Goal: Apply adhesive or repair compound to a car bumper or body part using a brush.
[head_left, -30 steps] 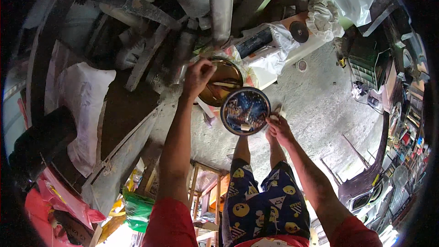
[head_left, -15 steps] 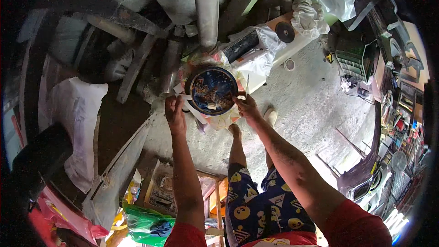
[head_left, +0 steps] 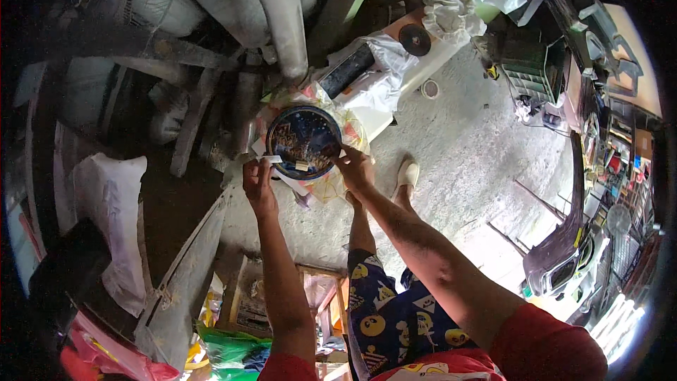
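A round dark blue tin or lid with a patterned face sits over patterned paper at the end of a cluttered bench. A small pale block lies at its near edge. My right hand grips the tin's right rim with closed fingers. My left hand, at the tin's lower left, pinches a small white strip.
Crumpled white plastic, a black disc and grey pipes are beyond the tin. Concrete floor surrounds my feet. A grey board leans at lower left; cluttered furniture lines the right.
My right hand has moved the blue tin left over the golden round container that showed earlier, now covered. My left hand has dropped down and left and now shows a white strip between its fingers.
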### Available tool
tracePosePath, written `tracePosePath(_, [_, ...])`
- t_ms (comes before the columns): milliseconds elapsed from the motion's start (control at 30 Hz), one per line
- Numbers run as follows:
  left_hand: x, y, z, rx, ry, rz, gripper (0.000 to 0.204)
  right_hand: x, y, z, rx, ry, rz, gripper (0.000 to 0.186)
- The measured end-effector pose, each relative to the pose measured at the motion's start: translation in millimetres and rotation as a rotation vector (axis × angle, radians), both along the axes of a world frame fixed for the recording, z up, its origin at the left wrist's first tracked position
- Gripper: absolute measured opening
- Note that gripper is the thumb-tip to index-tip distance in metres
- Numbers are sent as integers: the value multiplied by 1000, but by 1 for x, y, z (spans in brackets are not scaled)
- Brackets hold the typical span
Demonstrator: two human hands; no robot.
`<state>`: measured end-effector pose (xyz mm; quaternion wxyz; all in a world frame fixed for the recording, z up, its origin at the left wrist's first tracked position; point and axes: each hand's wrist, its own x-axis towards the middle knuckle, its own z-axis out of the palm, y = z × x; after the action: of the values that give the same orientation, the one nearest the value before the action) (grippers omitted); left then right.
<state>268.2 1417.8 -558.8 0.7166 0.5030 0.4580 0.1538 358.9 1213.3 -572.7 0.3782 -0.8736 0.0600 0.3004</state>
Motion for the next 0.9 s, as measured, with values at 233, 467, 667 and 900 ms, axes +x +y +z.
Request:
tracePosePath(233, [-7, 7, -2, -57, 2, 5, 19, -24, -2, -12, 89, 107, -19, 67])
tracePosePath(467, [-47, 30, 2, -66, 22, -90, 49, -90, -61, -27, 107, 298, 30, 64])
tracePosePath(667, [-120, 8, 62, -27, 323, -173, 24, -142, -151, 73, 94, 578, 458, 57])
tracePosePath(900, [-126, -85, 111, -26, 532, -429, 14, -150, -312, 133, 47, 363, 243, 48])
